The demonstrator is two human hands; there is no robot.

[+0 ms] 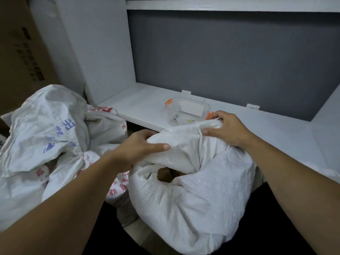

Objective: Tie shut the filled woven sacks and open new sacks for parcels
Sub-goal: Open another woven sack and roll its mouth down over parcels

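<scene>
Where a grey back panel point(230, 61) rose behind it, a white shelf point(147, 103) ran across the view, with a white upright board point(95, 52) closing its left end and a brown cardboard box point(22, 52) standing further left. Below the shelf's left end lay a heap of crumpled printed sacks point(46, 126), white with blue and red lettering, one of them bunched tight at a neck. Just right of the heap, in front of the shelf edge, stood the plain white sack point(193, 190), bulging and full, its mouth partly gathered but gaping at a hole. The left hand point(139, 146) gripped a fold of the rim at the left of the mouth, thumb pressed flat along the cloth. The right hand point(226, 127) pinched the raised rim at the far right, fingers curled over it. A clear plastic container point(187, 109) with orange clasps point(168, 102) sat on the shelf just behind the sack, its small contents too blurred to identify. A brown parcel point(165, 174) showed through the hole.
</scene>
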